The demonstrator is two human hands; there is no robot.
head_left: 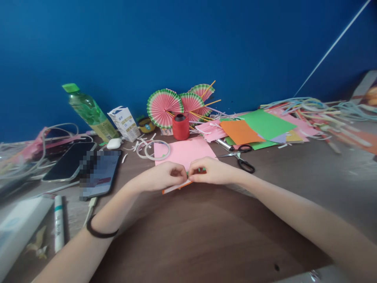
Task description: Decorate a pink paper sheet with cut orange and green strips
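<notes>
My left hand (166, 175) and my right hand (207, 171) meet at the middle of the table, fingertips pinched together. Between them is a narrow folded paper strip (176, 187), orange with a white edge, its left end sticking out below my left hand. A bit of green shows by my right fingers. Just behind lies a sheet of pink paper (188, 151), partly covered by my hands. Black-handled scissors (241, 156) rest to the right of the pink sheet. Two rolls of clear tape (159, 151) lie at its left edge.
Behind stand a red thread spool (180, 127) and several watermelon-patterned paper fans (165, 106). Coloured paper sheets (265, 125) are piled at the right. At left are a green bottle (90, 112), a small carton (125, 124), phones (101, 175) and a marker (59, 224).
</notes>
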